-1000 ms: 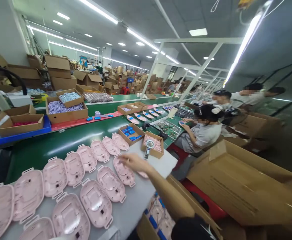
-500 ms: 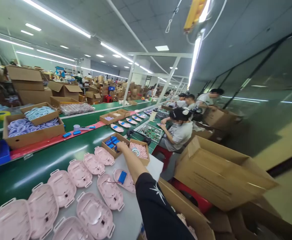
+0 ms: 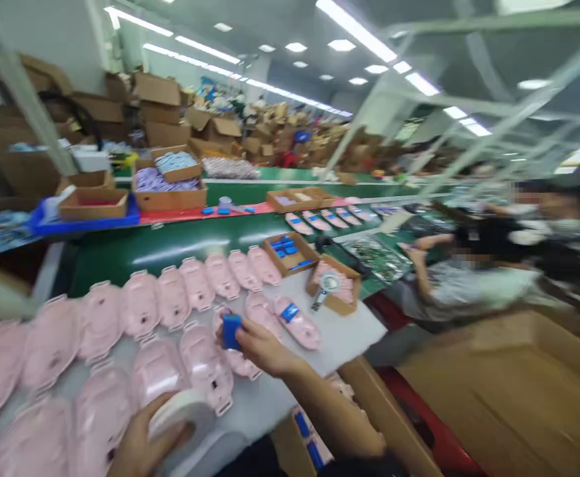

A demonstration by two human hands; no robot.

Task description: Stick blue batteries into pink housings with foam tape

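My right hand (image 3: 262, 348) is closed on a small blue battery block (image 3: 231, 331), holding it just above a pink plastic shell (image 3: 205, 364) on the white work surface (image 3: 339, 338). Near the bottom edge, my left hand (image 3: 140, 447) wraps around a white roll of tape (image 3: 180, 411). Several more pink shells lie in rows across the mat and the green belt (image 3: 120, 255). One shell (image 3: 297, 321) to the right has a blue battery lying in it. The picture is blurred by motion.
A cardboard box of blue batteries (image 3: 288, 252) and a box of pink parts (image 3: 333, 285) stand behind the shells. A seated person (image 3: 463, 278) works at the right. A large brown carton (image 3: 508, 391) is at the lower right. Boxes line the far side of the belt.
My right hand has drawn back from the box of batteries with a blue battery and now holds it over a shell. My left hand with the tape roll has come into view. The camera swung left.
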